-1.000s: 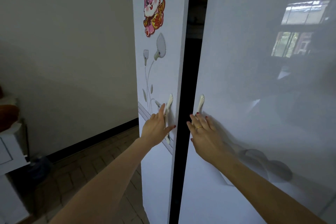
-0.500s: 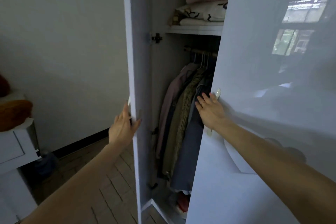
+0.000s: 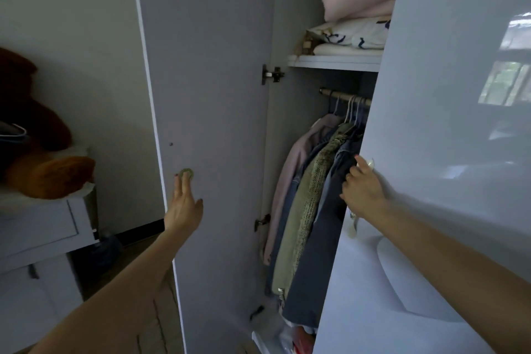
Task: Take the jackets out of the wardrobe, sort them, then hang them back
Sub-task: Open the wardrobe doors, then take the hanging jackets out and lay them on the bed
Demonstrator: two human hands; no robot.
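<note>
So both doors were basically shut a second ago with just a dark gap between them, and now the left door is swung wide open, showing its plain inner face through the middle-left of the frame — which means the opening step looks nearly done and pulling jackets comes next, I'd guess. Far left there's a brown plush toy on a white cabinet, pale wall behind, brick-pattern floor at the bottom. The left hand is flat on the door's inside, fingers straight and pressing, holding nothing. Right of centre, the wardrobe interior: the jackets hang on the rail — pinkish, olive knit-looking, and denim-blue ones packed touching each other. Folded bedding sits on the shelf above, upper right. The right hand is at the edge of the glossy right door, fingers curled around its handle as far as I can tell, though the handle is mostly hidden. That door covers part of the rail, so it probably needs to open further.
</note>
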